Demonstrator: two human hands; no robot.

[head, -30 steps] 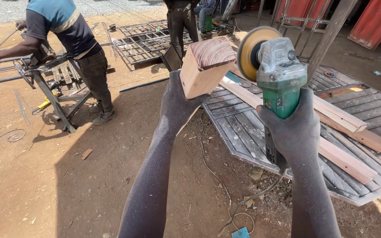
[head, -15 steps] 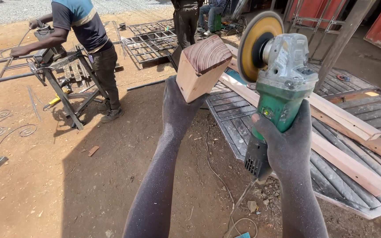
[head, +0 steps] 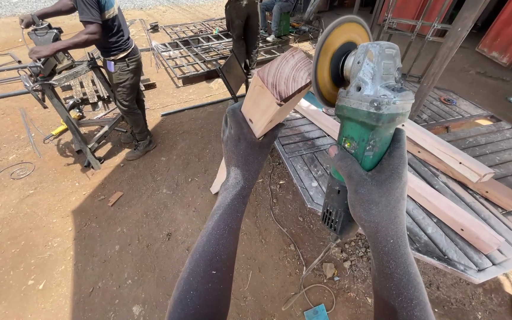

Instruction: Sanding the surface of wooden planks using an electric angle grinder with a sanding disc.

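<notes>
Two grips: wood block left, grinder right.

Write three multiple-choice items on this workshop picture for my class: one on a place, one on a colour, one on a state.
1. Where does the wooden block sit relative to the grinder disc?
A. left of it
B. right of it
C. far below it

2. What colour is the angle grinder body?
A. red
B. green
C. blue

3. How does the right hand stand?
A. open, empty
B. flat on the planks
C. closed on the grinder

Answers: 1 A, the left hand holds the block left of the disc. 2 B, green casing shows. 3 C, fingers wrap the body.
</notes>
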